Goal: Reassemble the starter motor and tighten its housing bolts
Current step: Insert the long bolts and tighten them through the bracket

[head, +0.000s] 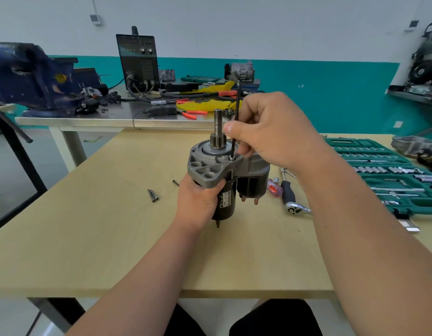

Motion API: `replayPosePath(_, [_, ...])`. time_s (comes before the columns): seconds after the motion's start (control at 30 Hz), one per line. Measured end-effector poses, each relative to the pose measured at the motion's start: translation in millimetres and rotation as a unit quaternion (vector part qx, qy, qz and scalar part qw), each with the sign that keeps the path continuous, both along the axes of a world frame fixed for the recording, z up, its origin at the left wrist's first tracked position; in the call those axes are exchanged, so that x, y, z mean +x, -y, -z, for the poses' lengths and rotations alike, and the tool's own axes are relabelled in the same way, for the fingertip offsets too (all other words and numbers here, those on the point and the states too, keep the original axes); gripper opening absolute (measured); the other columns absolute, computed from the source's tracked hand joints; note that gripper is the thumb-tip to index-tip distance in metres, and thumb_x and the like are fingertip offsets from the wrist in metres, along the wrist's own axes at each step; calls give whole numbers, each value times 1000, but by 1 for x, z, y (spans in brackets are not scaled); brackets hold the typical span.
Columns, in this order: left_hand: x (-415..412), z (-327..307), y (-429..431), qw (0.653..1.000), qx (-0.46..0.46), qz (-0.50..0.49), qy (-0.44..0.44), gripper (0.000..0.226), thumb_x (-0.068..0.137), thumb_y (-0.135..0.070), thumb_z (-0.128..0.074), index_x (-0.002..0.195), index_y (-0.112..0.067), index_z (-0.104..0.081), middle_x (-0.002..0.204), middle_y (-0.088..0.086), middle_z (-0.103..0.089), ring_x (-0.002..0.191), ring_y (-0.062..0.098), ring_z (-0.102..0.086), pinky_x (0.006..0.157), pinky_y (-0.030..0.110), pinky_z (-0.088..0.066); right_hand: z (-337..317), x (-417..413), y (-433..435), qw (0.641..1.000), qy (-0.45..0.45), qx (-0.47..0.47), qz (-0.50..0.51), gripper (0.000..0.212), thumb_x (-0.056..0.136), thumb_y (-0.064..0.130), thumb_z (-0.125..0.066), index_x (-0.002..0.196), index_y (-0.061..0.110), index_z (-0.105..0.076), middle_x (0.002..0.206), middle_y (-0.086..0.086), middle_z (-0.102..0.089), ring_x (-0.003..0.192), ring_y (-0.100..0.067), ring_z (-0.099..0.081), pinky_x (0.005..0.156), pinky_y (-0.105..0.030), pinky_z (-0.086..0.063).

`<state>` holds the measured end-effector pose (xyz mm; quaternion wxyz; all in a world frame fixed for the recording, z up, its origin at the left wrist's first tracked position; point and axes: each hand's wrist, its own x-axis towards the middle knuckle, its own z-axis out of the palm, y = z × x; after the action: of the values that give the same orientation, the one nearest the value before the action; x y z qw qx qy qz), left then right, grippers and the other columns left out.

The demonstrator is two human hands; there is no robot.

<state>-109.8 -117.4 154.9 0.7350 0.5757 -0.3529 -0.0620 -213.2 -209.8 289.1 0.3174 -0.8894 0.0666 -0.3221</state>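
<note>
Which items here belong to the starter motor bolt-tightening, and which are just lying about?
In use: starter motor, held by the left hand; hex key, pinched by the right hand, tip in a housing bolt; two loose bolts on the table, probably next.
Lying about: ratchet, screwdriver, socket set, vise, welder.

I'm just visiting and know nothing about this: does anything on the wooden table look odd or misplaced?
Nothing looks damaged or spilled. Two loose bolts and a thinner screw lie on the table left of the starter motor, probably just waiting to be fitted.
</note>
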Motion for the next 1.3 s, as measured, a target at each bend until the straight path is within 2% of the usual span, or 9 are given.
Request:
replayPosePath(0.1, [-2,1,0,1000,5,3,0,68,64,-54,-68,122,-19,-59,114,-10,-68,107,9,-63,91,32,-51,6,2,-1,996,31,-57,67,30,85,32,-70,66,21,-49,58,1,-58,55,-17,-63,54,-35,-54])
replayPosePath(0.17, [-2,1,0,1000,1,4,-2,70,64,-54,-68,123,-17,-59,113,-8,-68,106,9,-63,90,32,-52,5,1,1,1000,6,-16,25,18,87,31,-67,77,21,-55,66,-1,-64,54,-12,-65,51,-35,-55])
replayPosePath(0.23, [-2,1,0,1000,-4,5,-2,71,64,-53,-68,124,-15,-58,115,-6,-68,107,11,-63,91,33,-52,2,-3,5,997,-19,54,-48,5,91,24,-63,90,26,-59,75,1,-71,58,-10,-68,50,-25,-53])
replayPosePath(0.37, [-2,0,-1,1000,-11,7,-1,72,66,-50,-67,126,-11,-57,119,-1,-66,109,12,-62,93,33,-51,-6,-6,10,988,-47,84,-123,17,93,5,-56,91,19,-67,82,2,-74,75,-15,-72,61,-23,-57])
replayPosePath(0.53, [-1,1,0,1000,-15,14,-3,71,65,-50,-68,126,-13,-57,117,-5,-67,109,10,-62,92,31,-51,-2,-1,9,989,-7,100,-109,14,94,5,-58,90,16,-66,76,1,-74,64,-16,-71,56,-25,-57])
replayPosePath(0.93, [2,3,1,999,-27,20,-8,54,65,-49,-69,114,-28,-60,107,-17,-70,103,5,-64,83,22,-51,-8,0,8,995,-50,10,-80,16,95,12,-58,86,23,-64,76,7,-72,62,-11,-70,56,-23,-57])
replayPosePath(1.13, [-2,2,3,999,-22,34,4,47,63,-40,-68,108,-25,-62,98,-21,-71,92,-2,-65,72,12,-49,1,11,-2,995,12,-97,14,6,86,32,-68,81,30,-67,50,18,-57,53,-8,-61,59,-35,-56])
replayPosePath(1.23, [-4,0,3,999,-19,35,8,46,62,-41,-68,106,-27,-62,97,-20,-71,92,-1,-66,71,12,-49,9,8,0,998,38,-48,3,12,89,29,-66,76,27,-65,52,16,-57,48,-5,-59,52,-28,-53])
replayPosePath(1.3, [-3,-1,2,999,-20,30,7,49,63,-44,-68,109,-26,-61,100,-18,-71,94,1,-65,75,15,-50,9,3,3,999,9,20,-35,14,92,22,-63,78,26,-66,58,13,-64,50,-6,-64,48,-21,-51])
